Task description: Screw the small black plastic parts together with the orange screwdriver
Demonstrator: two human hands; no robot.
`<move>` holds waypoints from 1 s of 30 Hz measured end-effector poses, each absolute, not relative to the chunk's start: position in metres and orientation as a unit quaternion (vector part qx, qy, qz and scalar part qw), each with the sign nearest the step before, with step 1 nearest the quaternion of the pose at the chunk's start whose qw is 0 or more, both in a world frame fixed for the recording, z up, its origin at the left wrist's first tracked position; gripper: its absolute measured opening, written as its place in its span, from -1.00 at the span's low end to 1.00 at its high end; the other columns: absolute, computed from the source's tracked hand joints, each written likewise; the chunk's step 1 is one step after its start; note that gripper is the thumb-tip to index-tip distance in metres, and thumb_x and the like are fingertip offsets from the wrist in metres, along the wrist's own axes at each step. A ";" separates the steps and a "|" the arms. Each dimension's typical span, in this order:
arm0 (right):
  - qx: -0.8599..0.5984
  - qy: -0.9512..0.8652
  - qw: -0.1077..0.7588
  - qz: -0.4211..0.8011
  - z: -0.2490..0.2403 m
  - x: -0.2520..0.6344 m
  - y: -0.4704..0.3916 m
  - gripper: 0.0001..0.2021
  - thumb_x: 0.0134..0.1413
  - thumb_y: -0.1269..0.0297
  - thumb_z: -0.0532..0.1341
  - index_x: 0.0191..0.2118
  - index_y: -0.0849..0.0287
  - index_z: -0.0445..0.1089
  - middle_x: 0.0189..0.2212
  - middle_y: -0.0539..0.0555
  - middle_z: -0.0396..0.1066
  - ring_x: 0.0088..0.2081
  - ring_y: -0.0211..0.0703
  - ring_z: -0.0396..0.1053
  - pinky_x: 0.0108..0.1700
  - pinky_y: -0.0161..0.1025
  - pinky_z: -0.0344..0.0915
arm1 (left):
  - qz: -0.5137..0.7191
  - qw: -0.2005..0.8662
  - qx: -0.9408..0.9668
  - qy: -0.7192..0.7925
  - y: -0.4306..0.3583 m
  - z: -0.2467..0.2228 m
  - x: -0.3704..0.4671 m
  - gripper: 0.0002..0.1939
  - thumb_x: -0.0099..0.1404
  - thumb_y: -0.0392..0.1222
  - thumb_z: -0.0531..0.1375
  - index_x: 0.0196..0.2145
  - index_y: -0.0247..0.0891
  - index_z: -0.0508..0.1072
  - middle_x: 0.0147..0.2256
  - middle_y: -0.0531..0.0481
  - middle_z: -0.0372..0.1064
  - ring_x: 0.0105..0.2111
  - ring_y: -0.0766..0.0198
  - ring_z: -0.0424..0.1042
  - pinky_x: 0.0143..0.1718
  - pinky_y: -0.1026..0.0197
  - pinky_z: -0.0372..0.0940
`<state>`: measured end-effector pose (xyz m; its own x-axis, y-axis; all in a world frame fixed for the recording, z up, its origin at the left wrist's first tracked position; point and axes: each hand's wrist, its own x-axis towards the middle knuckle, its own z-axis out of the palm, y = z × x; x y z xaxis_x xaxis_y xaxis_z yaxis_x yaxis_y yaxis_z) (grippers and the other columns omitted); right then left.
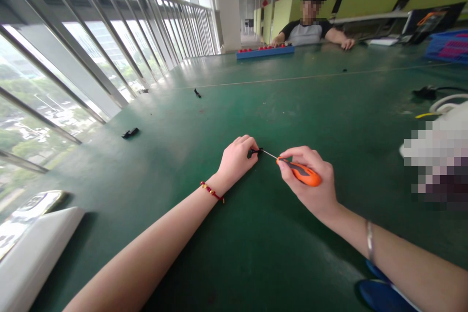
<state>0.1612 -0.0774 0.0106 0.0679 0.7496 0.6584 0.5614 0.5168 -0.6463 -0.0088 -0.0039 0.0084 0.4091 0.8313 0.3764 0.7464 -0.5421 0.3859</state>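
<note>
My left hand (pixel 239 157) pinches a small black part (pixel 255 151) between thumb and fingers, low over the green table. Its exact kind is too small to make out. My right hand (pixel 313 175) is wrapped around a screwdriver (pixel 302 174) with an orange and grey handle. The thin metal shaft points left, and its tip meets the black part at my left fingertips. Fingers cover some of the black part and some of the handle.
Small black pieces (pixel 130 133) (pixel 197 93) lie on the green table (pixel 204 253). A white box (pixel 40 253) stands at left, a blue object (pixel 383 295) at lower right. Across the table, a person (pixel 307 31) sits behind a blue strip (pixel 265 52); a blue basket (pixel 448 46) stands at far right.
</note>
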 end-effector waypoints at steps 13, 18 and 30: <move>-0.491 -0.672 0.548 0.085 0.010 0.162 -0.078 -0.98 0.02 0.32 0.20 -0.35 0.09 0.36 -0.55 -0.04 0.36 -0.47 -0.19 0.31 -0.32 -0.17 0.27 | 0.275 0.092 0.840 0.459 -0.004 0.008 -0.009 -0.92 0.11 -0.36 0.13 -0.42 -0.23 0.35 -0.31 0.02 0.38 -0.26 0.24 0.37 -0.25 0.22 0.28; -0.460 -0.636 0.614 0.077 0.009 0.162 -0.075 -0.62 -0.10 0.36 0.27 -0.09 0.11 0.26 -0.34 0.01 0.32 -0.41 -0.21 0.33 -0.30 -0.18 0.33 | 0.281 0.099 0.841 0.452 -0.003 0.008 -0.010 -0.92 0.10 -0.37 0.13 -0.42 -0.23 0.36 -0.31 0.02 0.38 -0.27 0.24 0.37 -0.25 0.22 0.29; -0.459 -0.649 0.604 0.060 0.008 0.164 -0.076 -0.62 -0.08 0.34 0.28 -0.08 0.13 0.27 -0.41 -0.02 0.31 -0.42 -0.19 0.32 -0.28 -0.16 0.30 | 0.287 0.121 0.838 0.448 0.000 0.008 -0.011 -0.93 0.10 -0.36 0.13 -0.43 -0.23 0.37 -0.31 0.02 0.39 -0.27 0.25 0.38 -0.24 0.22 0.29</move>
<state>0.1637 -0.0756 0.0081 0.1498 0.6678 0.7291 0.5232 0.5722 -0.6315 -0.0115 -0.0005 0.0077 0.4339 0.8205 0.3721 0.6818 -0.5690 0.4597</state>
